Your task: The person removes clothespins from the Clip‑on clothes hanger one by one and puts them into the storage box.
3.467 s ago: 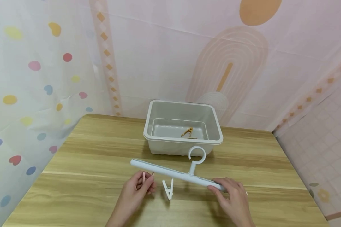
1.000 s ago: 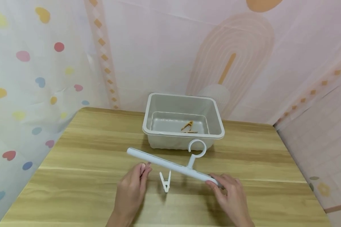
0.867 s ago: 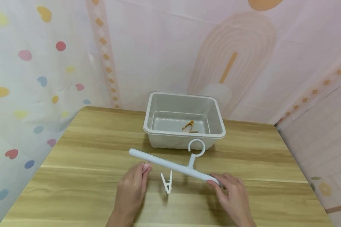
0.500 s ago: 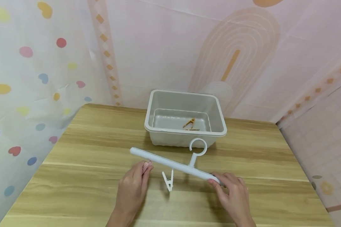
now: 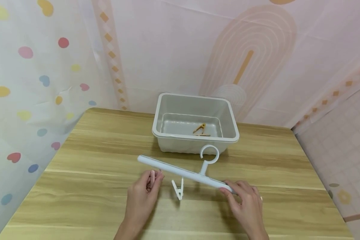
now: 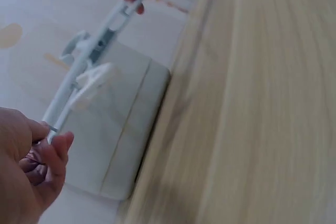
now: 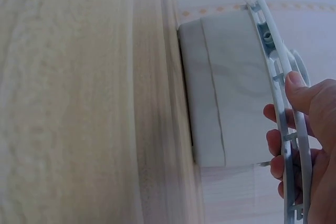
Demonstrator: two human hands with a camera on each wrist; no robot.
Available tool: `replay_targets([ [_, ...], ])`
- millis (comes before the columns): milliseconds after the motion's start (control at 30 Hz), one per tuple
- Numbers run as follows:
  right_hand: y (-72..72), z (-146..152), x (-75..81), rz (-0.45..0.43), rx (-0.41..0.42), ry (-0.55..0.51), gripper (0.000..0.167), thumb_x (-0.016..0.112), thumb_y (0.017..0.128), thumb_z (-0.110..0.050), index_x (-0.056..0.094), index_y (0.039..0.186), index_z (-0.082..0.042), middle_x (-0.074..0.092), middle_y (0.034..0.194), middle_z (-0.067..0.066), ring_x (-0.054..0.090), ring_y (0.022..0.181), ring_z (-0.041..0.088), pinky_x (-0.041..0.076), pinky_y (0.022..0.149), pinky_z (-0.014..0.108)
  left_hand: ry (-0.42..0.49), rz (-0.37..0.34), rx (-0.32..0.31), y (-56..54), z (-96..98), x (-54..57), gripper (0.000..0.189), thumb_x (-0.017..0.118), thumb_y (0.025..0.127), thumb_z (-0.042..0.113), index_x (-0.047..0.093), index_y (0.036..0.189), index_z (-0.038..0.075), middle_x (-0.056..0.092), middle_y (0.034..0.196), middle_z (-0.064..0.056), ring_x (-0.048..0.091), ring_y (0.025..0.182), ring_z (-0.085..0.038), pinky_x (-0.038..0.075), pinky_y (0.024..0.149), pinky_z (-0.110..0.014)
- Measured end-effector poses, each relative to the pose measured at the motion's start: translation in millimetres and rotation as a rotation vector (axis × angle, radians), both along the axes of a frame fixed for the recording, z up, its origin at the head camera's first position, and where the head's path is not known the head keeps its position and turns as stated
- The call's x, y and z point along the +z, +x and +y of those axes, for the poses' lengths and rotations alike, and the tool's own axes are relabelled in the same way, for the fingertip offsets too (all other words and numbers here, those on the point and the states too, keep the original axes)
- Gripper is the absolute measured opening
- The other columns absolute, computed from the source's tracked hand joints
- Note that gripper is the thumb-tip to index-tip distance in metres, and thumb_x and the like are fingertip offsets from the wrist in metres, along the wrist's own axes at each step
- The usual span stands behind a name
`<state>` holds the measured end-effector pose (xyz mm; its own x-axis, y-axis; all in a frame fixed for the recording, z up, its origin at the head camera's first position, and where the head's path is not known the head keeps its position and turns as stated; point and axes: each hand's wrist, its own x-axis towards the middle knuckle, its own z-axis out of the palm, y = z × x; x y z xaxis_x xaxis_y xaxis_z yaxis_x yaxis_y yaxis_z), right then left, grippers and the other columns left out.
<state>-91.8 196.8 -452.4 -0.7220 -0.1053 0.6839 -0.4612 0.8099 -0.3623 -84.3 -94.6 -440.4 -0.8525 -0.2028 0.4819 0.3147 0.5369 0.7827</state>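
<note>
My right hand [image 5: 244,203] grips the right end of a pale blue-white hanger [image 5: 180,171] with a round hook, held above the table. In the right wrist view its fingers wrap the ribbed underside of the hanger bar [image 7: 283,129]. A white clothes clip [image 5: 179,190] hangs at the bar between my hands; the left wrist view shows this white clip [image 6: 94,85] against the bar. With curled fingers my left hand [image 5: 141,196] holds a small pink clothes clip [image 5: 152,178] at the left part of the bar. Fingers hide much of it, so whether it bites the bar is unclear.
Behind the hanger stands a grey plastic bin [image 5: 195,138] by the back curtain. Inside it lie two golden-brown clips [image 5: 200,128]. The wood-grain table [image 5: 87,186] spreads around, with patterned curtains [image 5: 156,50] at the back and sides.
The left fingers squeezed the pink clip at the bar a second ago; now they have loosened and its legs stand apart again. The right hand and hanger have barely moved; the head view tilted slightly.
</note>
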Motion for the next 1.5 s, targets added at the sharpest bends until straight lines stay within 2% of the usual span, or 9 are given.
replay_targets([
  [133,-0.8,1.2,-1.7,-0.004,0.006,-0.018,0.026,0.087,0.073,-0.019,0.08,0.098,-0.017,0.073,0.079,-0.004,0.062,0.069,0.011,0.039,0.079,0.025,0.336,-0.288,-0.12,0.0,-0.6,7.4,0.017,0.069,0.096,0.022,0.068,0.097,0.005,0.072,0.076,-0.008,0.057,0.051,-0.008,0.045,0.045,-0.02],
  [267,-1.5,1.8,-2.9,-0.014,0.011,-0.03,0.027,0.087,0.073,-0.018,0.079,0.099,-0.017,0.073,0.08,-0.004,0.063,0.071,0.012,0.039,0.081,0.026,0.632,-0.472,-0.216,-2.4,-4.0,10.4,0.023,0.066,0.098,0.024,0.066,0.101,0.002,0.071,0.076,-0.006,0.054,0.052,-0.007,0.045,0.048,-0.019],
  [367,-1.7,1.3,-3.3,-0.033,0.005,-0.039,0.028,0.087,0.073,-0.018,0.079,0.1,-0.018,0.073,0.081,-0.004,0.064,0.073,0.013,0.038,0.082,0.026,0.893,-0.56,-0.337,-4.0,-7.2,8.7,0.02,0.062,0.1,0.025,0.066,0.099,0.006,0.07,0.076,0.002,0.054,0.053,-0.002,0.045,0.05,-0.014],
  [467,-1.8,0.0,-3.7,-0.057,-0.005,-0.043,0.028,0.087,0.073,-0.018,0.079,0.1,-0.019,0.073,0.082,-0.005,0.065,0.074,0.012,0.038,0.083,0.026,1.16,-0.614,-0.519,-4.3,-10.8,5.4,0.021,0.054,0.105,0.028,0.066,0.1,0.011,0.069,0.08,0.007,0.055,0.057,0.003,0.044,0.052,-0.009],
  [567,-1.8,-1.6,-4.7,-0.053,-0.003,-0.047,0.028,0.087,0.073,-0.018,0.08,0.1,-0.019,0.073,0.082,-0.005,0.064,0.074,0.012,0.038,0.082,0.025,1.311,-0.635,-0.652,-4.1,-12.7,2.3,0.024,0.048,0.107,0.028,0.065,0.105,0.012,0.069,0.085,0.008,0.054,0.06,0.005,0.045,0.056,-0.007],
  [667,-1.6,-2.6,-5.8,-0.045,0.005,-0.05,0.027,0.087,0.074,-0.018,0.079,0.1,-0.019,0.073,0.081,-0.006,0.063,0.073,0.011,0.037,0.081,0.024,1.311,-0.627,-0.667,-3.4,-12.4,0.3,0.024,0.047,0.108,0.029,0.063,0.108,0.011,0.068,0.086,0.009,0.052,0.061,0.005,0.044,0.058,-0.008],
  [1133,-1.5,-1.8,-5.4,-0.045,-0.011,-0.08,0.028,0.087,0.072,-0.014,0.08,0.099,-0.016,0.073,0.081,-0.01,0.061,0.071,0.007,0.038,0.08,0.02,1.149,-0.642,-0.404,0.2,-2.9,-0.1,0.033,0.056,0.104,0.032,0.056,0.118,0.002,0.065,0.086,0.006,0.054,0.065,0.003,0.047,0.061,-0.008],
  [1367,-3.1,0.4,-6.9,-0.027,-0.024,-0.099,0.026,0.087,0.07,-0.011,0.08,0.096,-0.012,0.072,0.076,-0.008,0.057,0.068,0.006,0.039,0.077,0.019,0.79,-0.521,-0.321,2.2,3.5,-3.4,0.034,0.064,0.099,0.024,0.059,0.11,-0.008,0.068,0.078,0.003,0.056,0.06,-0.005,0.046,0.055,-0.017],
  [1500,-3.6,1.7,-6.6,-0.024,-0.034,-0.096,0.026,0.088,0.069,-0.011,0.08,0.094,-0.011,0.072,0.076,-0.006,0.059,0.068,0.006,0.039,0.078,0.02,0.649,-0.46,-0.261,4.4,4.9,-2.6,0.031,0.065,0.099,0.02,0.06,0.111,-0.008,0.07,0.077,0.0,0.057,0.058,-0.006,0.049,0.054,-0.02],
])
